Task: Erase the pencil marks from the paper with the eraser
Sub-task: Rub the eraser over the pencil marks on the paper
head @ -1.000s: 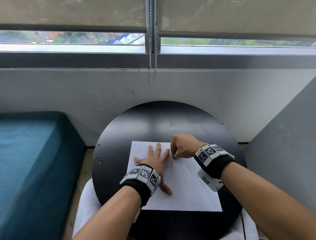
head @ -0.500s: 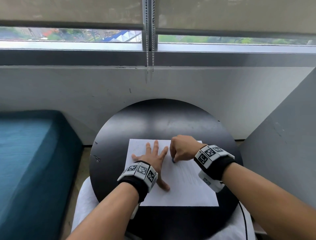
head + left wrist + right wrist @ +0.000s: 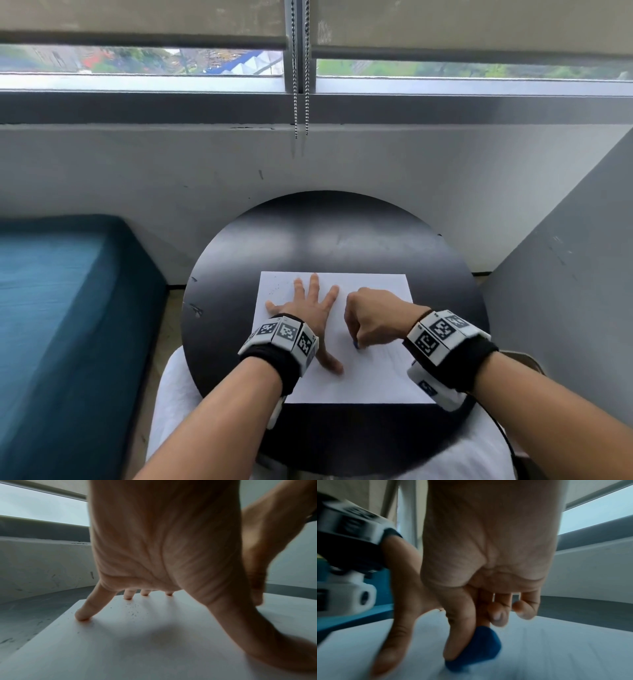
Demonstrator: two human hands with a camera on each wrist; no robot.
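Observation:
A white sheet of paper (image 3: 373, 284) lies on the round black table (image 3: 325, 240). My left hand (image 3: 308, 305) lies flat on the paper's left half with fingers spread, pressing it down; the left wrist view shows the fingertips (image 3: 82, 616) on the sheet (image 3: 120, 642). My right hand (image 3: 370, 318) pinches a small blue eraser (image 3: 356, 344) between thumb and fingers and holds it against the paper (image 3: 556, 649) near the sheet's middle. The eraser (image 3: 476, 650) is clear in the right wrist view. Faint pencil lines (image 3: 387, 356) run to its right. Dark eraser crumbs (image 3: 277, 289) dot the far left corner.
The table stands against a grey wall below a window with blind cords (image 3: 299, 102). A teal cushion (image 3: 61, 308) sits to the left, a grey partition (image 3: 565, 291) to the right. White cloth (image 3: 171, 404) shows under the table's near edge.
My right hand has carried the eraser toward me down the sheet, from near the far edge to about the middle. The left hand stays pressed on the paper. The head view has shifted slightly.

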